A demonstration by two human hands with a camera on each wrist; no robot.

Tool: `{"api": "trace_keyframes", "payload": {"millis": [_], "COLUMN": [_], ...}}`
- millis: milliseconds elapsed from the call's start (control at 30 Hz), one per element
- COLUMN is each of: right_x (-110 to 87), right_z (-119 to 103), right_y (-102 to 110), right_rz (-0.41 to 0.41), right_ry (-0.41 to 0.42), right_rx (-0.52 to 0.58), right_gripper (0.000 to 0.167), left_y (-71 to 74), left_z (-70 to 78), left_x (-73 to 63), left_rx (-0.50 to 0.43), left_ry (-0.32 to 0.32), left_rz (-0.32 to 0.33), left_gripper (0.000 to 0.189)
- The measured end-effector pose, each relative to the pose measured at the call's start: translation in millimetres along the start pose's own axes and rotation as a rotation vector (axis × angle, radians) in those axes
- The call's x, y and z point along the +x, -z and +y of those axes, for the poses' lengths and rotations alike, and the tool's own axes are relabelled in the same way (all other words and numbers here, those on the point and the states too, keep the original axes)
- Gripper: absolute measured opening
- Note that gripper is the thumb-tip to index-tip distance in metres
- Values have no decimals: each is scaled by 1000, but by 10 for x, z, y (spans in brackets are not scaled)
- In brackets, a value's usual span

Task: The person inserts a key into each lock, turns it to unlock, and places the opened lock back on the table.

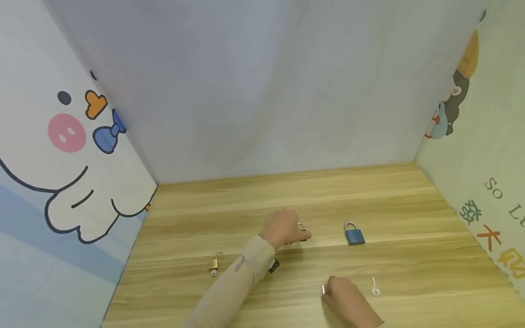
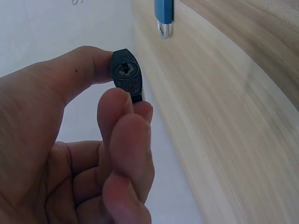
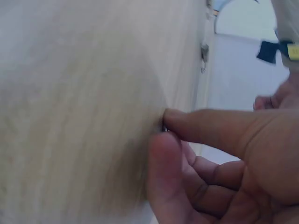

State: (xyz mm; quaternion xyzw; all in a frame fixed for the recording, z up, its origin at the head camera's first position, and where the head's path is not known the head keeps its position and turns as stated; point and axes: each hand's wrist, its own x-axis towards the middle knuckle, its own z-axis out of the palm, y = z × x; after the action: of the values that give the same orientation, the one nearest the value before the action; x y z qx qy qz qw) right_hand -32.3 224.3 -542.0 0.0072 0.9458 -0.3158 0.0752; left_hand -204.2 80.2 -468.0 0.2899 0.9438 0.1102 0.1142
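My left hand (image 1: 283, 228) pinches a small black padlock (image 2: 126, 71) between thumb and fingers, above the middle of the wooden table. Its keyhole end faces the left wrist camera, and in the head view its shackle (image 1: 301, 226) shows beyond the fingers. Lower down and to the right, my right hand (image 1: 344, 298) pinches a thin silvery key (image 1: 323, 289) close to the tabletop. The fingers hide most of that key. A blue padlock (image 1: 354, 237), shackle closed, lies to the right of my left hand. Beside my right hand lies another silvery key (image 1: 375, 289).
On the left of the wooden table (image 1: 184, 214) lies a brass padlock (image 1: 213, 263) with its shackle open and a key (image 1: 213, 273) at its lower end. A pale wall (image 1: 266, 91) rises behind, with printed panels on both sides.
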Motion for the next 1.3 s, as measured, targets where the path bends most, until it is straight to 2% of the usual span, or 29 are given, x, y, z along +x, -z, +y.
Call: {"api": "trace_keyframes", "payload": {"millis": [267, 500, 600, 800, 1067, 1300], "right_x": [-32, 18, 44, 137, 356, 516], "right_z": [156, 162, 141, 75, -182, -308], "right_y": [58, 57, 49, 48, 36, 65], "right_rz": [-126, -156, -124, 5, 115, 163], "right_ry": [-28, 9, -1, -55, -138, -165], "right_rx": [309, 448, 498, 651, 888, 963], "right_gripper": [15, 13, 14, 18, 20, 13], "left_y": [-4, -3, -5, 7, 22, 31], "left_z": [-32, -46, -50, -58, -69, -73], "left_x": [-8, -32, -34, -26, -20, -20], "left_rx": [-21, -39, -32, -49, -43, -23], "left_ry": [1, 6, 10, 26, 22, 7], "left_rz": [-3, -6, -5, 8, 31, 43], "left_gripper": [56, 56, 57, 54, 54, 55]}}
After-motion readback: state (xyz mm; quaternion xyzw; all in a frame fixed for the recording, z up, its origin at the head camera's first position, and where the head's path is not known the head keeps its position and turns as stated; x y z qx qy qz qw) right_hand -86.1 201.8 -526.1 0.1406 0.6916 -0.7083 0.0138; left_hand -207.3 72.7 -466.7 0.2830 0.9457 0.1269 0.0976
